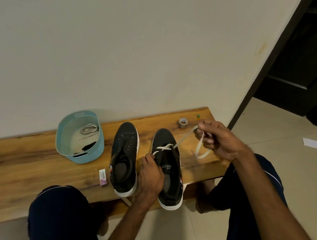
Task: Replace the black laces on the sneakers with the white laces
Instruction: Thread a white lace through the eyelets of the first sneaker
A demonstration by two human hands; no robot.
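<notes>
From the head camera, the person sat at a wooden bench (29, 154) with both dark sneakers on it, toes pointing at the wall. The laced shoe (163, 139) was the one being worked on. One white lace (185, 136) crossed its lowest eyelets and ran out to its right side.

The right hand (219, 140), out to the right of that shoe, had its fingers curled round the lace, with a slack loop hanging below the fist. The left hand (150, 174) gripped the shoe's left side by the collar, fingers bent over the edge. Whether it also pinched the other lace end I could not tell.

Left of that shoe stood the other sneaker (125, 141), its eyelets bare. Farther left was a blue basket (83, 158) holding a black lace (88, 146) and a spare white lace (88, 128).

The job looked to be early in the lacing. The next move probably called for pulling the slack through, then feeding the tip into the next eyelet up.
</notes>
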